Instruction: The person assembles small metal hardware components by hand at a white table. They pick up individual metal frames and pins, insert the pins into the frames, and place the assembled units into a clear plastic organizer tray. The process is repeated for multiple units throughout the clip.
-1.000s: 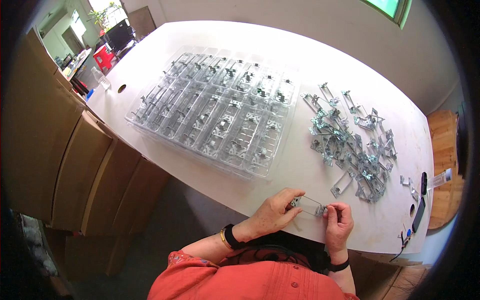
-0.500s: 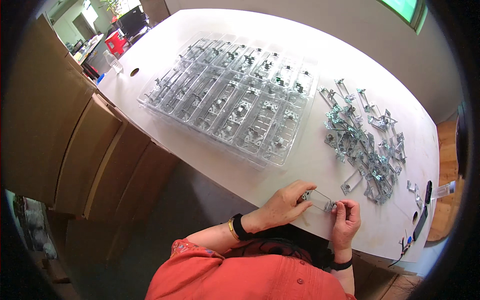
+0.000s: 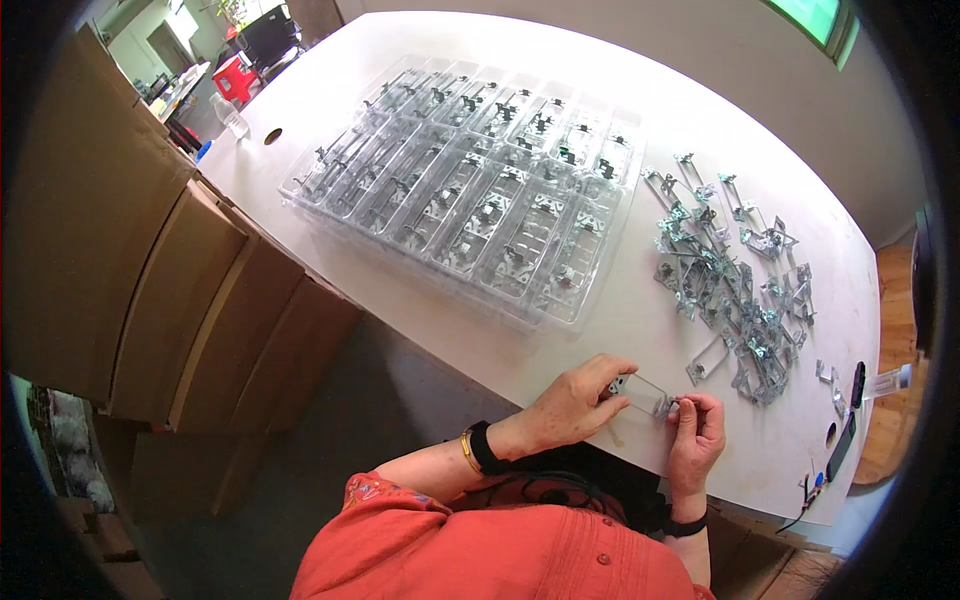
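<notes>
Between my two hands, near the table's front edge, is a metal bracket (image 3: 648, 393) made of two thin rods with small plates at the ends. My left hand (image 3: 577, 402) pinches its left end between thumb and fingers. The fingertips of my right hand (image 3: 696, 430) close on its right end. Beyond my right hand lies a loose pile of similar metal brackets (image 3: 745, 310). Ahead and to the left stands a clear plastic tray (image 3: 420, 262) with long compartments, holding many such brackets in rows.
Brown cardboard boxes (image 3: 170, 300) are stacked along the table's left side. At the right edge lie a black strip-like tool (image 3: 845, 447), a clear cylindrical container (image 3: 888, 382) and a cable with a blue part (image 3: 819, 480). A clear bottle (image 3: 230, 118) stands at the far left.
Both hands keep hold of the bracket and have barely moved. The whole view has shifted slightly.
</notes>
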Demonstrator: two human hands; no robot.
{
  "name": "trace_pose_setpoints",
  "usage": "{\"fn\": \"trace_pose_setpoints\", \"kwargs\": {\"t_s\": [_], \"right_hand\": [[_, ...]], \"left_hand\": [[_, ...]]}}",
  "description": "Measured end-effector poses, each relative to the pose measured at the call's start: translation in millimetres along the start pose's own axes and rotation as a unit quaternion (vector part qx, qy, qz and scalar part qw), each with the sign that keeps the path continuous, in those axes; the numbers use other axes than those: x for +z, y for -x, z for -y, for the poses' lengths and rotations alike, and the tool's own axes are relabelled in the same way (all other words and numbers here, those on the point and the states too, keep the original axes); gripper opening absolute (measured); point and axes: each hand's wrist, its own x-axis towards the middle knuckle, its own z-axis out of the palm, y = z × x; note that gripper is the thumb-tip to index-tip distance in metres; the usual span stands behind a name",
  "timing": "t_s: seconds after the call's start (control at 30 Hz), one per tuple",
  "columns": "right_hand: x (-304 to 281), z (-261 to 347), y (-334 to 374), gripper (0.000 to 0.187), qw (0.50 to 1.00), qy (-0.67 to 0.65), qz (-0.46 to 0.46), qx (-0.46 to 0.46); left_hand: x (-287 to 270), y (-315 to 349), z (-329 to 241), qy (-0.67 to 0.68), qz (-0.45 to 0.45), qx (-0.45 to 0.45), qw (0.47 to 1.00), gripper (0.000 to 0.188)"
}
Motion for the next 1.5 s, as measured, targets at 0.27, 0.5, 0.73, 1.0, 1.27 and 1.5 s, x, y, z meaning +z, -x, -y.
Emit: {"fn": "trace_pose_setpoints", "kwargs": {"t_s": [0.27, 0.5, 0.73, 1.0, 1.27, 1.5], "right_hand": [[-2, -8, 0, 0.009, 1.000, 0.002, -0.002, -0.002], [-2, -6, 0, 0.009, 1.000, -0.004, 0.003, 0.005], [-1, -5, 1, 0.008, 1.000, 0.008, -0.002, -0.012], [-2, -8, 2, 0.008, 0.999, 0.027, -0.001, -0.038], [0, -1, -2, 0.007, 0.996, 0.063, -0.024, -0.056], [-3, 6, -1, 0.009, 0.996, 0.070, -0.019, -0.042]], "left_hand": [[-1, -1, -2, -0.011, 0.004, -0.004, 1.000, 0.045], [0, 0, 1, -0.012, 0.002, -0.001, 1.000, 0.045], [0, 1, -2, 0.006, 0.000, -0.017, 1.000, 0.045], [1, -1, -2, -0.016, -0.004, -0.017, 1.000, 0.046], [-2, -3, -11, -0.021, 0.018, -0.074, 0.997, 0.043], [-4, -7, -16, -0.056, 0.032, -0.069, 0.996, 0.043]]}}
